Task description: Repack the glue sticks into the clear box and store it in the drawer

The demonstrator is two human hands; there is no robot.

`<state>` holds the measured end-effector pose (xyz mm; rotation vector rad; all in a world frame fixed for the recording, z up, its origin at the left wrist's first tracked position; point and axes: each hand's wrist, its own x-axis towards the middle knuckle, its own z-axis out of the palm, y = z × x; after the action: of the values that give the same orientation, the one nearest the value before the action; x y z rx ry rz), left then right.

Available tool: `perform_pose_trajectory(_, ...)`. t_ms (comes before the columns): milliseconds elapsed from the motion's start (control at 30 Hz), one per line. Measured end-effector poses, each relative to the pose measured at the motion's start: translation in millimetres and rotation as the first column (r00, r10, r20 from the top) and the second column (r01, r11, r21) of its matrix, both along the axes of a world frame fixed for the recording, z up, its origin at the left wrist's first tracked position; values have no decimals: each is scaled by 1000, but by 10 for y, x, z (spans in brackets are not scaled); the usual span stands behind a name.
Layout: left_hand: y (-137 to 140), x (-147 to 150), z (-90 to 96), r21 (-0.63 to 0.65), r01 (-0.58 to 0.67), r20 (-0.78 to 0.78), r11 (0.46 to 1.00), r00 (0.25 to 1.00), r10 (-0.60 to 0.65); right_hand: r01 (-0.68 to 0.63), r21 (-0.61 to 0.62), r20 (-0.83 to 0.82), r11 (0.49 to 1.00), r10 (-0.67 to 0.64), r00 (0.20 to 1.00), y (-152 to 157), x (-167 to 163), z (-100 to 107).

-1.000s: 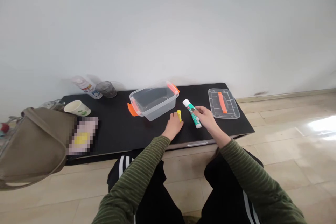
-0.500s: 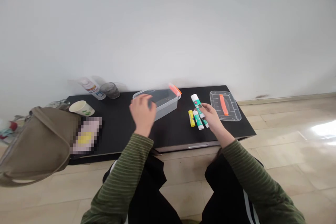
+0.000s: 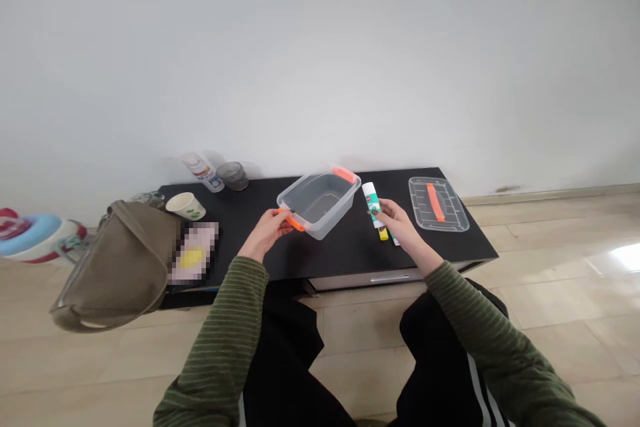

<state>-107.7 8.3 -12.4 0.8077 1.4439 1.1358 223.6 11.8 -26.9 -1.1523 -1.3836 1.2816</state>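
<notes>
My left hand pinches the orange clip on the near-left end of a clear plastic box. The box is open on top, and nothing shows inside it. In my right hand is a white and green glue stick, held upright at a slight tilt just right of the box. Beneath that hand a yellow glue stick shows in part. Beside it, the end of another glue stick peeks out; the rest is hidden by the hand.
The clear lid with an orange handle lies at the right of the black cabinet top. Leftward stand a grey glass, a spray can, a paper cup and a brown bag. A wall rises behind.
My left hand has moved from over the box to its near orange clip and closed on it. The box sits turned somewhat. The glue stick in my right hand now hides more of the others.
</notes>
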Motion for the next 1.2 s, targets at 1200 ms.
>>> perform_pose_trajectory(1200,-1244,818,-287,36,-272,487,962,845,221,-460,-511,854,726,491,-174,-240,-1608,314)
